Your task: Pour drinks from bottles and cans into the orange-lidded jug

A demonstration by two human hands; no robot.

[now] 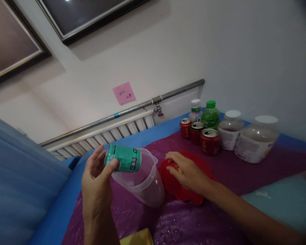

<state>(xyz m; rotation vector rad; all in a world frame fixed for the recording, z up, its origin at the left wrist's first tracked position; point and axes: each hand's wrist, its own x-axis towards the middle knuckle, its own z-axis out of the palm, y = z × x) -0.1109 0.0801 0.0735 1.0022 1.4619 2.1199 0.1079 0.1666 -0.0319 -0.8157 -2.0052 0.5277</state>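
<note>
Left of centre in my view, my left hand (98, 187) has its grip clamped on a green cylindrical metal can (124, 158), sideways at the mouth of a translucent plastic pitcher (151, 191). Right of centre, my right hand (190, 172), fingers parted, overlaps a red scalloped dish (177, 192).

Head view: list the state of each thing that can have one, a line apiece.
Green can: tipped sideways, in the left hand; whether opened, hidden
Clear pitcher: standing, lidless
Three red cans: upright
Green bottle: capped
Small bottle: capped
Two jars: lids on
Right hand: thumb and fingers apart, at the red dish
</note>
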